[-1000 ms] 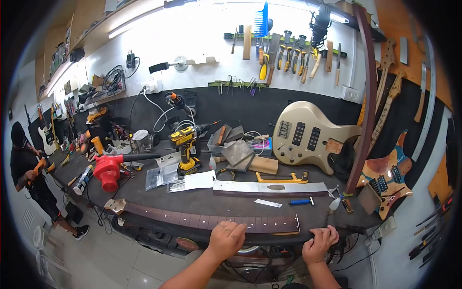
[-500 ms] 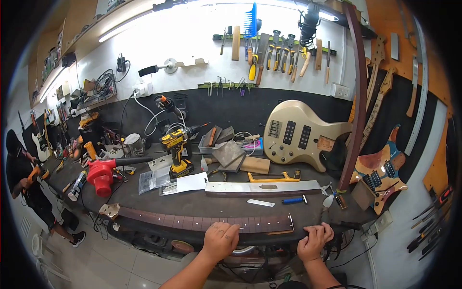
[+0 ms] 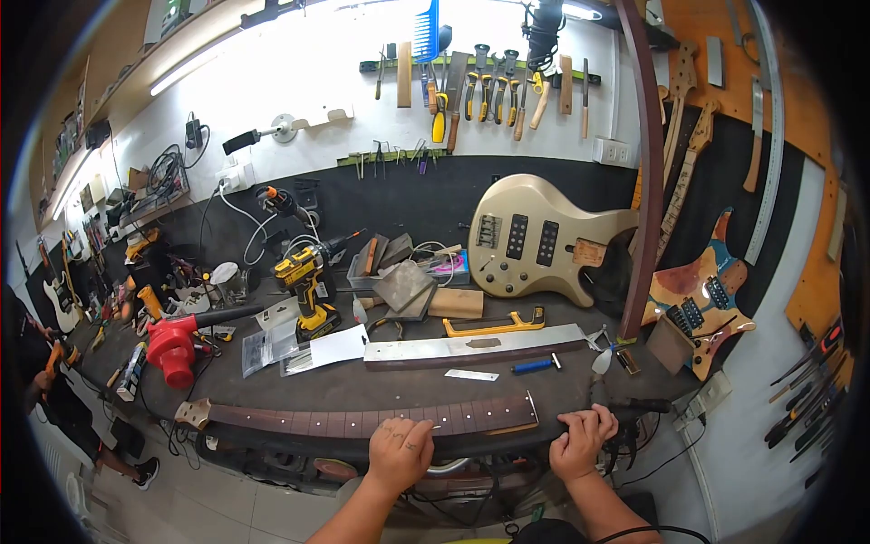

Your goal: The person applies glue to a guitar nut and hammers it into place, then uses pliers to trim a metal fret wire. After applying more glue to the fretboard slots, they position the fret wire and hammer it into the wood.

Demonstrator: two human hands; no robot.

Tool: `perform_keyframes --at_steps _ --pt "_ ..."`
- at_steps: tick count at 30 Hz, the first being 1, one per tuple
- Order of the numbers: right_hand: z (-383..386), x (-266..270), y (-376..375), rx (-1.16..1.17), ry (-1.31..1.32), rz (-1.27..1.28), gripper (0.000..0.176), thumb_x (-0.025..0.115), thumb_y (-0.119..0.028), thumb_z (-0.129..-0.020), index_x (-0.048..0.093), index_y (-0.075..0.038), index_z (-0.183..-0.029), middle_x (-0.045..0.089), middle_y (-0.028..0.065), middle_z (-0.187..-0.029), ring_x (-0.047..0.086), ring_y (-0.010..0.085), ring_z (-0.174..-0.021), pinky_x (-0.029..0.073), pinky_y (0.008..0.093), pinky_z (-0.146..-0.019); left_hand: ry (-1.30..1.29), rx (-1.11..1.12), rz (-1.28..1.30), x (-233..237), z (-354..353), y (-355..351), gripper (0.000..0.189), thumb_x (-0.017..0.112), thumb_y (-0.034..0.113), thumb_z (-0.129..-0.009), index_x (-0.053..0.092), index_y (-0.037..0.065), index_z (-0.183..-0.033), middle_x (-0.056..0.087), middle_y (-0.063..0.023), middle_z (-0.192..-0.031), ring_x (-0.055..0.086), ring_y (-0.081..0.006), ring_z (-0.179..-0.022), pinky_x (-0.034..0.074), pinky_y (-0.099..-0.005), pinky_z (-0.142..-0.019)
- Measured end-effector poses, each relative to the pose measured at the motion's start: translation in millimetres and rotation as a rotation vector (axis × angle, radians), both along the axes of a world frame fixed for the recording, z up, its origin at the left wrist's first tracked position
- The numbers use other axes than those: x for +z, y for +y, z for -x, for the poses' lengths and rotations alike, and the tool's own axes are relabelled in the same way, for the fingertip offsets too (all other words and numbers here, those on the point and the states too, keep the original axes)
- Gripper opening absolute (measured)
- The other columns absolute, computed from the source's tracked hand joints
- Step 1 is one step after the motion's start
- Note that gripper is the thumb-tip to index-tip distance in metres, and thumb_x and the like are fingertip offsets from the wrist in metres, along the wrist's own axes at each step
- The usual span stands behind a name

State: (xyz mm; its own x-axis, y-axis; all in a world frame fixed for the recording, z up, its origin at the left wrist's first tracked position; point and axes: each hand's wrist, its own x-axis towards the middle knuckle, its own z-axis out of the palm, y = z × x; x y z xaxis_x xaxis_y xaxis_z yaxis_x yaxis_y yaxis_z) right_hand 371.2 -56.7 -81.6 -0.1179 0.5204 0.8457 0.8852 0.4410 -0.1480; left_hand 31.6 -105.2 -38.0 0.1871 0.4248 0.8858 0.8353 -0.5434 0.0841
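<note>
A bass guitar neck (image 3: 299, 422) with a dark fretboard and pale dot inlays lies along the front edge of the bench, its headstock to the left. My left hand (image 3: 401, 451) is closed over the neck's near side, fingers curled onto the fretboard right of its middle. Beyond the neck's right end, my right hand (image 3: 583, 444) rests at the bench edge with curled fingers; whether anything is inside them is hidden. A blue-handled razor-like tool (image 3: 536, 364) and a small metal plate (image 3: 472, 374) lie behind the neck.
On the bench (image 3: 426, 390) are a long metal straightedge (image 3: 426, 349), a yellow hacksaw (image 3: 494, 324), a yellow drill (image 3: 308, 290) and a red blower (image 3: 174, 349). A gold bass body (image 3: 517, 258) leans against the wall. A person (image 3: 68, 399) stands at far left.
My view has turned slightly right, so the bench and its things sit farther left. Both hands keep about the same places relative to the neck and bench edge.
</note>
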Motion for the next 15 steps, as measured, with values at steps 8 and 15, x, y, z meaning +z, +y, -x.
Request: perform_keyframes --at_steps 8,15 --pt "8.9 35.9 -8.6 0.019 0.080 0.061 0.033 0.067 -0.014 -0.069 0.071 -0.013 -0.101 0.062 0.0092 -0.108 0.049 0.0398 -0.124 0.029 0.0588 -0.110 0.006 -0.007 0.003 0.5 1.2 -0.6 0.027 0.078 0.001 -0.081 0.070 0.006 -0.106 0.059 -0.0068 -0.078 0.059 -0.0281 -0.068 0.047 -0.0403 -0.064" --pt "49.2 209.1 127.9 0.605 0.374 0.239 0.016 0.064 -0.013 -0.099 0.061 -0.002 -0.088 0.060 0.0065 -0.077 0.060 0.0149 -0.073 0.050 0.0354 -0.072 -0.031 -0.054 0.007 1.9 2.5 -1.7 0.033 0.077 -0.003 -0.078 0.069 0.005 -0.110 0.061 -0.0066 -0.078 0.059 -0.0287 -0.066 0.046 -0.0415 -0.062"
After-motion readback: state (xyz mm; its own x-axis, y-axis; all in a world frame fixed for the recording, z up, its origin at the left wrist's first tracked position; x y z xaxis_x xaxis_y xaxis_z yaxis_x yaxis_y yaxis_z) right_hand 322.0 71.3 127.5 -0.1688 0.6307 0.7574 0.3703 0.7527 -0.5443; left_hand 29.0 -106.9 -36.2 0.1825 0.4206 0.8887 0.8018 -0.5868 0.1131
